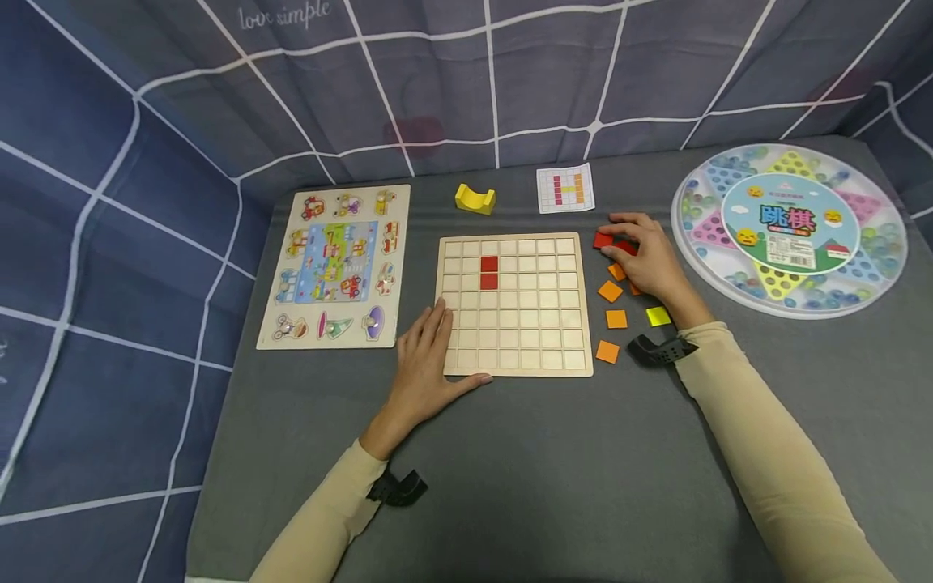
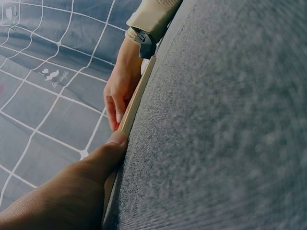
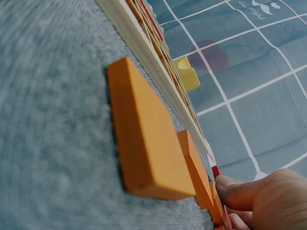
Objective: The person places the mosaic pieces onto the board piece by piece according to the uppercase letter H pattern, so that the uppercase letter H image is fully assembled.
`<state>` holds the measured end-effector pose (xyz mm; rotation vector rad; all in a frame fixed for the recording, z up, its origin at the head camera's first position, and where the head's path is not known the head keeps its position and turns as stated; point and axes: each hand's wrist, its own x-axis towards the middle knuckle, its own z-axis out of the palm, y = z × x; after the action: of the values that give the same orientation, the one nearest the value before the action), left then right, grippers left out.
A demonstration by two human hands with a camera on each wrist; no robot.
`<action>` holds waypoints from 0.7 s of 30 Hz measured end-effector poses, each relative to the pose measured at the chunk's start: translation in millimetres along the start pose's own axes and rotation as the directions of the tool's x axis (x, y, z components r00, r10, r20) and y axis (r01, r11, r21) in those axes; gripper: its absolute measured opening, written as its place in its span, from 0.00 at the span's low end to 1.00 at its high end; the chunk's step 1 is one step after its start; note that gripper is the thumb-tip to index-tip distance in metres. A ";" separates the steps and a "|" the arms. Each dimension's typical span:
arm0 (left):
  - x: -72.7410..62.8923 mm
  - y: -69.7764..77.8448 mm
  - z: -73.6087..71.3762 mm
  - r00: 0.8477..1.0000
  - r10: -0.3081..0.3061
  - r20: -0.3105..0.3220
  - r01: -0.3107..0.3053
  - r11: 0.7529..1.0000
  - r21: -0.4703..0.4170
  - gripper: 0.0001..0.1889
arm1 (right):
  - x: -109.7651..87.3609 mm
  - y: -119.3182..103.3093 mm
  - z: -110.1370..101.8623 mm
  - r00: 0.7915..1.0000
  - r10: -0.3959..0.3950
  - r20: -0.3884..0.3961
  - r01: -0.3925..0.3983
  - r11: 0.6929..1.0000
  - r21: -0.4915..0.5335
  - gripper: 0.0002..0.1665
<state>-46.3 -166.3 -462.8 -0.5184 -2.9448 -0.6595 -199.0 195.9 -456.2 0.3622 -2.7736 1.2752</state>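
Note:
A wooden grid board (image 1: 517, 324) lies flat on the grey cloth, with two red square tiles (image 1: 489, 273) set one above the other in its upper left part. My left hand (image 1: 423, 364) rests along the board's left side, fingers extended, its thumb touching the near edge. To the right of the board, my right hand (image 1: 645, 255) pinches a red tile (image 3: 225, 213) between thumb and fingers, partly hidden by the hand. Another red tile (image 1: 602, 240) lies just at its fingertips. Several orange tiles (image 1: 615, 319) and a yellow tile (image 1: 658, 316) lie loose nearby.
Behind the board are a yellow curved block (image 1: 475, 199) and a printed pattern card (image 1: 565, 189). A picture peg puzzle (image 1: 331, 324) lies to the left. A round Chinese checkers box (image 1: 790, 227) sits at the right, close to my right hand. Gridded curtain (image 1: 547, 89) hangs behind.

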 end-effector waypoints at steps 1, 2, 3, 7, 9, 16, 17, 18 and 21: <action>0.1 0.3 -0.2 1.000 0.000 -0.001 0.000 1.000 0.000 0.61 | -0.1 -0.4 -0.3 1.000 -0.002 -0.002 0.002 1.000 0.003 0.19; 0.2 0.5 -0.4 1.000 0.001 -0.002 -0.001 1.000 0.005 0.61 | 0.0 -0.6 -0.5 1.000 -0.005 -0.004 0.005 1.000 0.005 0.19; 0.3 0.7 -0.5 1.000 -0.001 -0.001 0.001 1.000 0.007 0.61 | -0.4 -1.3 -0.7 1.000 -0.007 -0.004 0.007 1.000 0.009 0.19; -0.1 0.8 -0.7 1.000 -0.007 -0.003 0.007 1.000 0.008 0.61 | 0.1 -2.2 -0.4 1.000 -0.023 -0.005 0.023 1.000 0.013 0.19; -0.4 0.6 -0.8 1.000 -0.007 -0.003 0.007 1.000 0.010 0.61 | -0.2 -4.1 -0.4 0.999 -0.036 -0.005 0.036 0.999 0.008 0.19; -0.4 1.1 -0.1 1.000 -0.007 -0.006 0.007 1.000 0.012 0.60 | -3.7 -17.7 0.2 0.998 -0.062 -0.004 0.062 0.998 -0.010 0.19; -0.5 1.0 -0.2 1.000 -0.004 -0.010 0.004 1.000 0.013 0.60 | -3.8 -20.5 1.4 0.997 -0.073 -0.002 0.073 0.997 -0.009 0.19; -0.6 0.9 -0.3 1.000 -0.003 -0.013 0.003 1.000 0.012 0.60 | -4.0 -24.0 3.0 0.996 -0.084 -0.001 0.084 0.996 -0.004 0.19; -0.7 0.4 -0.4 1.000 -0.005 -0.020 0.005 1.000 0.016 0.60 | -4.5 -36.6 10.1 0.990 -0.139 0.010 0.139 0.990 0.006 0.19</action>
<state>-45.6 -166.3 -462.4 -0.5002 -2.9311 -0.6376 -185.4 166.1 -436.4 0.5541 -2.6993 1.2519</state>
